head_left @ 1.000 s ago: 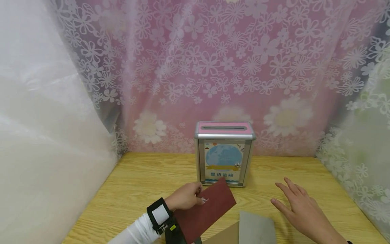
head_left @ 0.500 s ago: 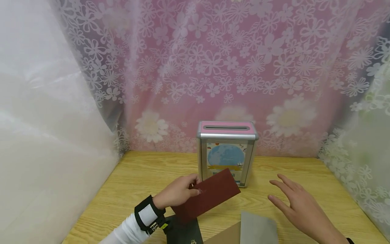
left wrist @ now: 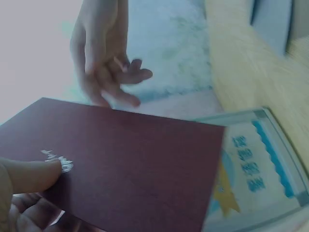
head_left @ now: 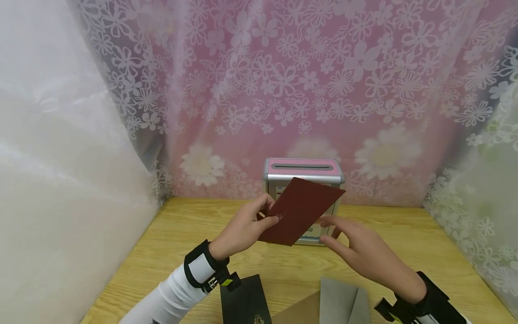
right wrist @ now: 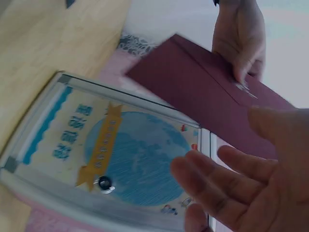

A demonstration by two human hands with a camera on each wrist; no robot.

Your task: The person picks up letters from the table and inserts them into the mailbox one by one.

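Observation:
My left hand (head_left: 244, 225) pinches a dark red envelope (head_left: 303, 207) near one edge, thumb on its small silver print. The envelope is tilted up off the table and overlaps the front of the mailbox (head_left: 303, 176), a silver-framed box with a pink top and a slot. My right hand (head_left: 360, 247) is just right of the envelope with its fingers spread and loosely bent. In the right wrist view that hand's fingers (right wrist: 231, 179) hold nothing, close below the red envelope (right wrist: 203, 92). The left wrist view shows the envelope's lower face hidden.
On the wooden table (head_left: 202, 270) near its front edge lie a black envelope (head_left: 244, 301), a brown envelope (head_left: 301, 310) and a grey envelope (head_left: 344, 299), partly overlapping. A pink floral curtain (head_left: 243, 90) hangs behind the mailbox, with a pale sheet (head_left: 73, 135) on the left.
My left hand has lifted the red envelope up and forward, off the black envelope and in front of the mailbox. My right hand has moved forward and left toward it.

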